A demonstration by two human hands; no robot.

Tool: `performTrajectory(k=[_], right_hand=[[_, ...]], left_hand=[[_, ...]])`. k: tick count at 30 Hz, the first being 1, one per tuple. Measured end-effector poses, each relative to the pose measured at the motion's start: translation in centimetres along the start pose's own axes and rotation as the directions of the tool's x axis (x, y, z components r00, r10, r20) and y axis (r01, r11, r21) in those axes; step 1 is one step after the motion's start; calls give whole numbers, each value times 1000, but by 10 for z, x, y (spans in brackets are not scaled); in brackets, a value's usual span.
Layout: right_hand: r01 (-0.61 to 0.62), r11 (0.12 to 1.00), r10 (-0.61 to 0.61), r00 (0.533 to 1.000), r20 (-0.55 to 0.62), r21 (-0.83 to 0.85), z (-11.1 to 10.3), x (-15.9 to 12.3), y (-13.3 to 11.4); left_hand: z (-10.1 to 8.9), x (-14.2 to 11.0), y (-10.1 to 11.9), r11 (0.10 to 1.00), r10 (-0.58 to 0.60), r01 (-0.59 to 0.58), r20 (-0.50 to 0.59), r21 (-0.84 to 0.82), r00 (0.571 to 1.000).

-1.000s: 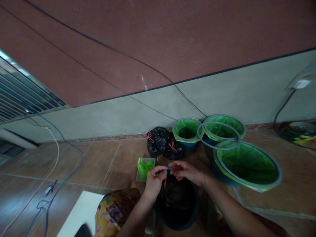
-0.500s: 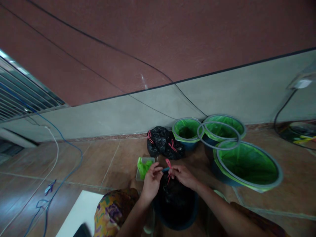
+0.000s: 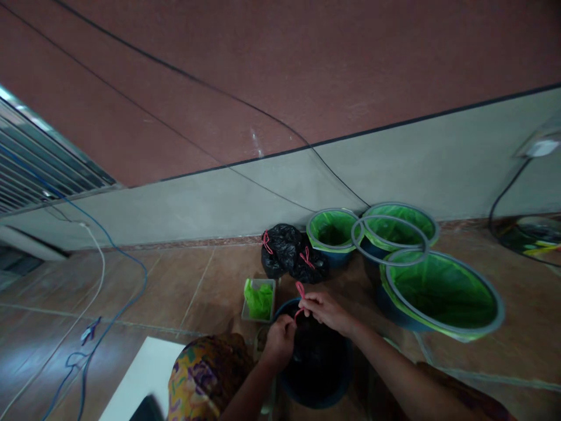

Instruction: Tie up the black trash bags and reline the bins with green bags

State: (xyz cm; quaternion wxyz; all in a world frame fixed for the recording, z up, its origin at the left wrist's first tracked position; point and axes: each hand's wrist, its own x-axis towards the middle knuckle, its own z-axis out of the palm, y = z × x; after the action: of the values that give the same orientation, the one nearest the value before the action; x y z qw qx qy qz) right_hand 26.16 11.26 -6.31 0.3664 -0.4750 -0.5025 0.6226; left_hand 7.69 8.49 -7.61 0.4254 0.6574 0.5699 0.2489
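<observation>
Between my knees stands a dark blue bin (image 3: pixel 315 400) with a black garbage bag (image 3: pixel 318 356) inside it. A red string (image 3: pixel 300 287) rises in a loop over the bag's top. My right hand (image 3: pixel 322 309) pinches this string from the right. On the left, my left hand (image 3: pixel 281 339) is closed at the string's lower end, above the bin's rim; its fingertips are partly hidden. Just beyond my left hand is a small clear tray (image 3: pixel 258 320) with crumpled green plastic bags (image 3: pixel 258 299) in it.
Two black bags (image 3: pixel 283 248) tied with red string rest by the wall. To the right stand three bins with green liners (image 3: pixel 442 292), a loose grey ring (image 3: pixel 355 234) lying across them. Blue cable (image 3: pixel 142 280) runs over the tiles at left, near a white board (image 3: pixel 140 374).
My left hand has moved down and toward me, with its fingers now closed. The right hand stays at the string. More of the tray shows.
</observation>
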Motion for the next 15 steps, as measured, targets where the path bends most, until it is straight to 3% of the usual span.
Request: performTrajectory(k=[5,9,15], right_hand=[[17,1000,-17,1000,5,-5,-3,0,-2],[17,1000,-17,999,35,1,0,-1,-1],[58,998,-58,994,93,8,0,-1,-1]], left_hand=[[-3,-3,1,986,15,-16,-6,-163,1000],[-1,8,6,975,44,-52,-44,-216,998],[10,34,9,956,94,-47,149,-291,984]])
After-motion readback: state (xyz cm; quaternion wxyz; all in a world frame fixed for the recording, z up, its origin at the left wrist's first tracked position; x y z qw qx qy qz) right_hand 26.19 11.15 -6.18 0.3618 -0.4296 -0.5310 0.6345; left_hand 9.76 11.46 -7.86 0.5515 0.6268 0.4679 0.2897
